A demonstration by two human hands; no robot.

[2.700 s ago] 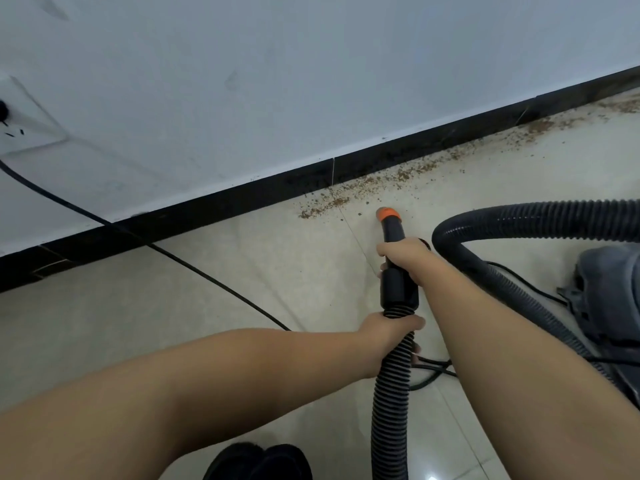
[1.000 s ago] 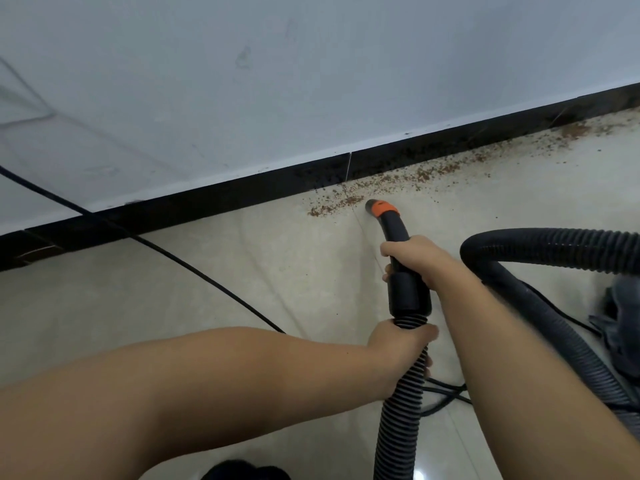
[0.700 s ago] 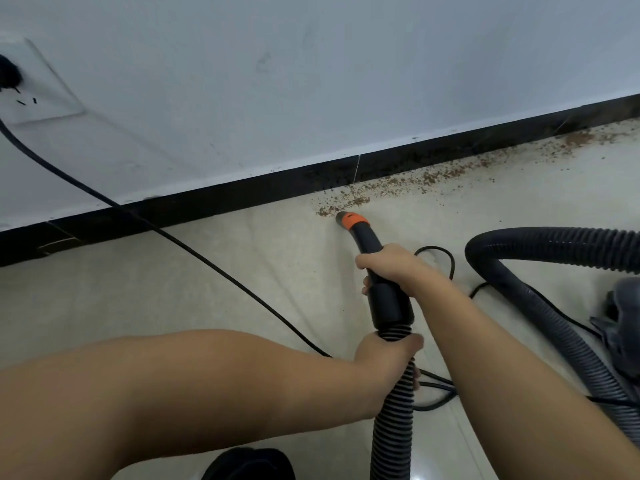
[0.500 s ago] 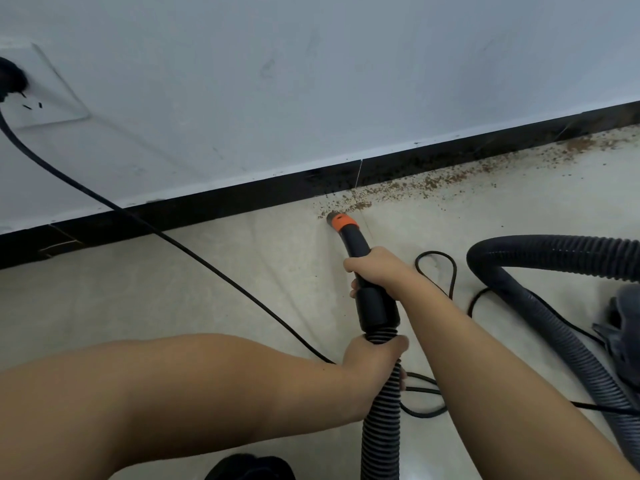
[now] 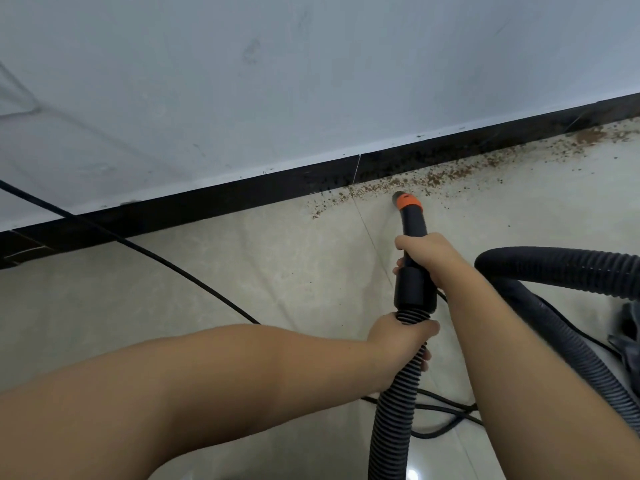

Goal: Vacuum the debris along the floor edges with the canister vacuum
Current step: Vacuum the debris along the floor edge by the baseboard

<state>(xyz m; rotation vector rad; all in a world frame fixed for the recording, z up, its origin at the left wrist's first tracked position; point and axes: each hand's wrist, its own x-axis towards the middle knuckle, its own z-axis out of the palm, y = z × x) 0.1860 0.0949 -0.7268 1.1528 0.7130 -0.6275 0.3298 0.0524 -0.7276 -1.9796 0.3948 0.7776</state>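
Both hands, right hand [image 5: 424, 256] and left hand [image 5: 398, 336], clench the hose [image 5: 393, 403]; its nozzle [image 5: 407, 201] has swung right into crumbs [image 5: 433, 178] (plenty remain).

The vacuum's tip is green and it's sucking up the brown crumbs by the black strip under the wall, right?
Almost. The head view shows the nozzle tip is orange, not green. It does sit by the brown crumbs along the black baseboard.
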